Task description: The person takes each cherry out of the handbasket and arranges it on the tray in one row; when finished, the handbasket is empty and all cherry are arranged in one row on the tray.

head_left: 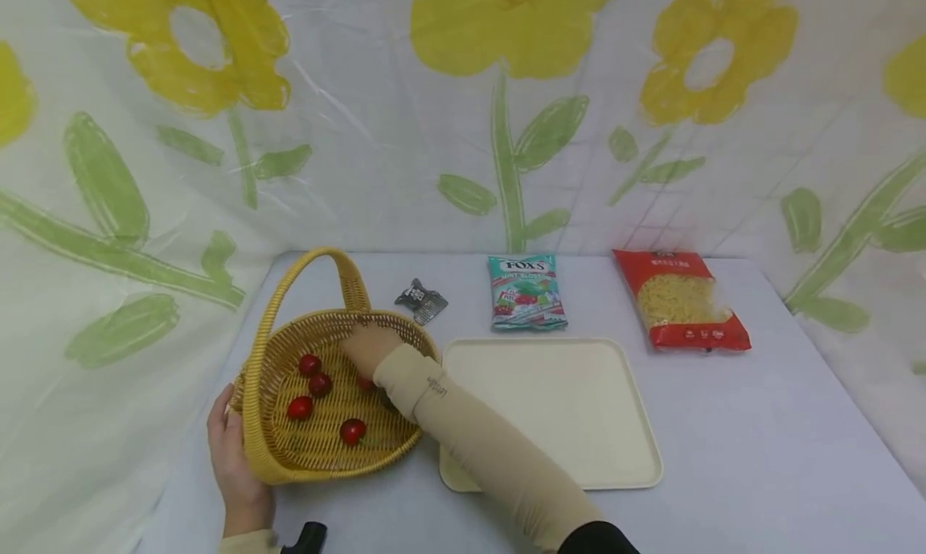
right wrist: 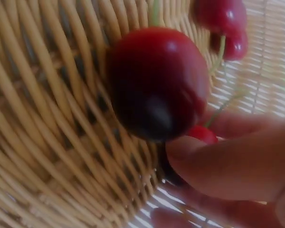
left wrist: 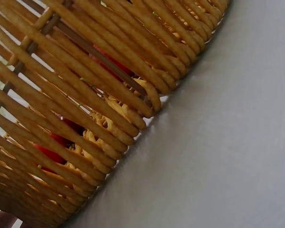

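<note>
A yellow wicker basket (head_left: 257,425) with a hoop handle stands on the grey table, with several red cherries (head_left: 300,408) in it. My left hand (head_left: 233,449) grips the basket's near left rim. In the left wrist view only the woven wall (left wrist: 99,95) shows, with red cherries (left wrist: 52,152) behind the weave. My right hand (head_left: 367,350), in a beige sleeve, reaches into the basket's far right part. In the right wrist view its fingertips (right wrist: 218,164) close on a dark cherry just under a large red cherry (right wrist: 156,83). Two more cherries (right wrist: 221,16) lie beyond.
A cream tray (head_left: 579,409) lies just right of the basket, under my right forearm. Behind it are a Fox's candy bag (head_left: 526,293), a red pasta bag (head_left: 680,309) and a small dark packet (head_left: 421,301). A flowered sheet hangs behind the table.
</note>
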`<state>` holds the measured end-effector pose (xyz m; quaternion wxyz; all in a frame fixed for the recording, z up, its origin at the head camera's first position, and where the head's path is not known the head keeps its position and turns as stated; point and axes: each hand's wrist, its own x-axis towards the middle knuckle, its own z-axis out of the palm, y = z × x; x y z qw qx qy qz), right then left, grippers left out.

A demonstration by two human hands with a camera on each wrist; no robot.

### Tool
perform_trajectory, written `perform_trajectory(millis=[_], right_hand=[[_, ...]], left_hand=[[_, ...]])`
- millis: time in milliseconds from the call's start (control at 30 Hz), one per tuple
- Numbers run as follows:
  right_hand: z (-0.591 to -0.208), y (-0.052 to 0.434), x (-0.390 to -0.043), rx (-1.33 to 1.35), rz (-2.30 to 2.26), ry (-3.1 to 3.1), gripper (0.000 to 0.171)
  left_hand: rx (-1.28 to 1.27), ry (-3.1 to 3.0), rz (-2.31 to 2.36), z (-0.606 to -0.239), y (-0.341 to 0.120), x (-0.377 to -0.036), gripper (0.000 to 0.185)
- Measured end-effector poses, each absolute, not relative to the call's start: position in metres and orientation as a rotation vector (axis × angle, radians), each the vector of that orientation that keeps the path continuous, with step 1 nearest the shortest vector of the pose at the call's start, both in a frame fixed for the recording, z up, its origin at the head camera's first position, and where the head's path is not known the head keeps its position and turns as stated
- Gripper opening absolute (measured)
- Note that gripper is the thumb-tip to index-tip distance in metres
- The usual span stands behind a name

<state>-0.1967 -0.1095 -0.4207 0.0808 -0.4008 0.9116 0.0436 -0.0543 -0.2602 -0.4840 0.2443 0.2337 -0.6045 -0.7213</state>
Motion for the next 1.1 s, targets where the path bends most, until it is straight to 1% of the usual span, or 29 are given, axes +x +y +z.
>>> perform_trajectory(millis=[67,167,300,400,467,533,667,767,967,1100], right_hand=[[-0.422,-0.109,-0.198,-1.203,0.069,2.712,0.025],[-0.415,-0.105,-0.197,-1.231,-0.051,2.685,0.02],[-0.382,-0.089,-0.189,-1.263,-0.237,2.664,0.02],[-0.356,-0.06,-0.181,-1.296,-0.403,2.706,0.021],[-0.347,-0.035,-0.175,-1.3,-0.53,2.753,0.024],[-0.346,-0.009,-0.169,-1.239,-0.694,2.802,0.026],[-0.36,0.035,-0.159,-1.044,-0.958,2.851,0.029],[-0.382,0.054,-0.155,-0.923,-1.006,2.86,0.028],[-0.427,0.066,-0.154,-0.645,-0.913,2.823,0.024],[-0.446,0.065,-0.155,-0.524,-0.901,2.81,0.022]], left_hand=[[0.648,-1.66,-1.968,-0.484,-0.26,-0.055,0.043],[0.673,-1.686,-1.951,-0.486,-0.261,-0.056,0.043],[0.666,-1.709,-1.943,-0.485,-0.261,-0.058,0.044],[0.639,-1.715,-1.957,-0.484,-0.261,-0.061,0.044],[0.635,-1.729,-1.963,-0.484,-0.261,-0.062,0.043],[0.652,-1.766,-1.944,-0.484,-0.26,-0.061,0.042],[0.735,-1.85,-1.854,-0.48,-0.26,-0.056,0.042],[0.778,-1.863,-1.81,-0.476,-0.262,-0.052,0.043],[0.789,-1.805,-1.857,-0.477,-0.264,-0.051,0.042],[0.79,-1.808,-1.854,-0.48,-0.263,-0.051,0.042]])
